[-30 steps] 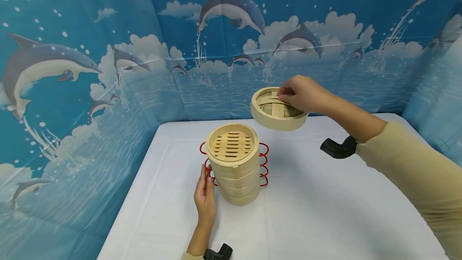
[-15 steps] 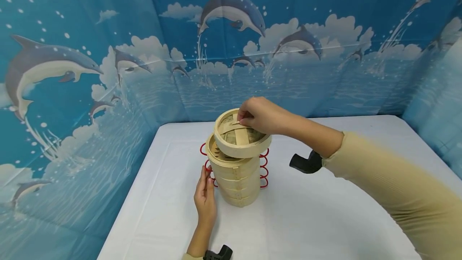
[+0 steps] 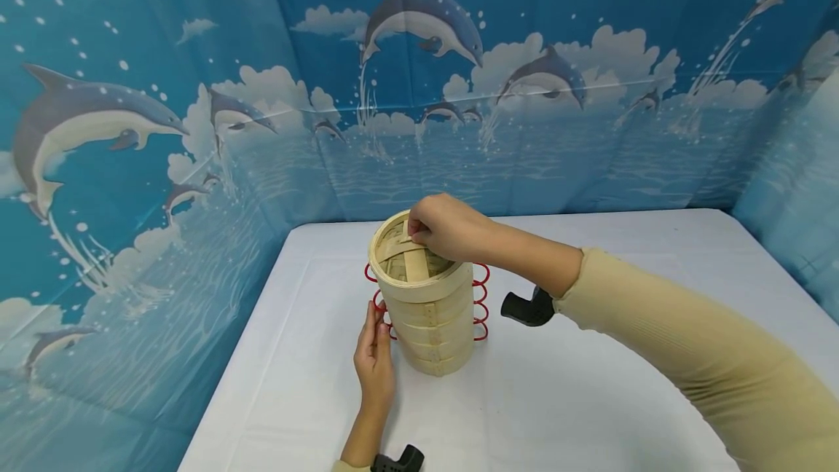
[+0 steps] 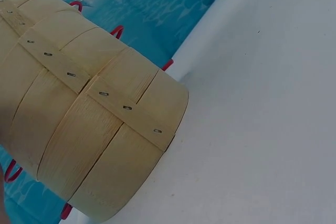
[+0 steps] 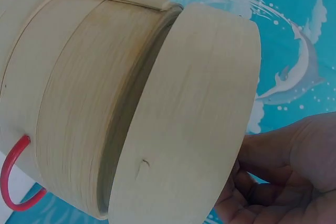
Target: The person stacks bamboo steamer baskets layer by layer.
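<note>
A tall stack of round bamboo steamer baskets point(image 3: 435, 337) stands upright on the table, with red loop handles point(image 3: 481, 293) down both sides. My right hand point(image 3: 448, 228) pinches the strap handle on the woven bamboo steamer lid point(image 3: 416, 269), which sits over the top basket. In the right wrist view, a dark, narrow gap shows between the lid point(image 5: 186, 114) and the basket below, wider at one side. My left hand point(image 3: 376, 366) rests with straight fingers along the left side of the stack, by the lower handles. The left wrist view shows the baskets' stapled seams point(image 4: 102, 94).
A white cloth covers the table point(image 3: 590, 384). Behind it and along the left hangs a blue curtain point(image 3: 419, 159) printed with dolphins. Black wrist cameras point(image 3: 527, 308) are worn on both arms, the right one just beside the stack.
My right hand has brought the lid left and down, from the air at the right of the stack to over its top basket. My left hand has stayed at the stack's side.
</note>
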`<action>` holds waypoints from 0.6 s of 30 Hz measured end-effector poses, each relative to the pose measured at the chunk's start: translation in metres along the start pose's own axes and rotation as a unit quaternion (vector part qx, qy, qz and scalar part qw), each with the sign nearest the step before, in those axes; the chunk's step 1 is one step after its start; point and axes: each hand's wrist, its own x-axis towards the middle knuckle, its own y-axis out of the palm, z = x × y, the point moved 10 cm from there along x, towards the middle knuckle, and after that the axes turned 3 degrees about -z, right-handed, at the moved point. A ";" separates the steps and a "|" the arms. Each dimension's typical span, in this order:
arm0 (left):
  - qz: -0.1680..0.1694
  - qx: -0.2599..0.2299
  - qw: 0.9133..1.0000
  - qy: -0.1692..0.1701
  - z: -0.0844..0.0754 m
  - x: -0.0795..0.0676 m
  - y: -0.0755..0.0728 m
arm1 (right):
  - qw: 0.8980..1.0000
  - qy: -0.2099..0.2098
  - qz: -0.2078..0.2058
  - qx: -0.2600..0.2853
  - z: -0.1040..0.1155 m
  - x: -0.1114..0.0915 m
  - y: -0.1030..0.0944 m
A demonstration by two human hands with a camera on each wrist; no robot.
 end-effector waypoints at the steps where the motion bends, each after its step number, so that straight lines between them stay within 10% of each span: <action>1: 0.000 0.003 1.000 -0.001 0.000 0.000 0.000 | 1.000 0.002 -0.001 0.000 -0.001 0.000 0.000; 18: 0.002 -0.005 1.000 -0.002 0.001 0.002 0.003 | 0.999 0.005 -0.039 0.024 -0.008 -0.003 -0.004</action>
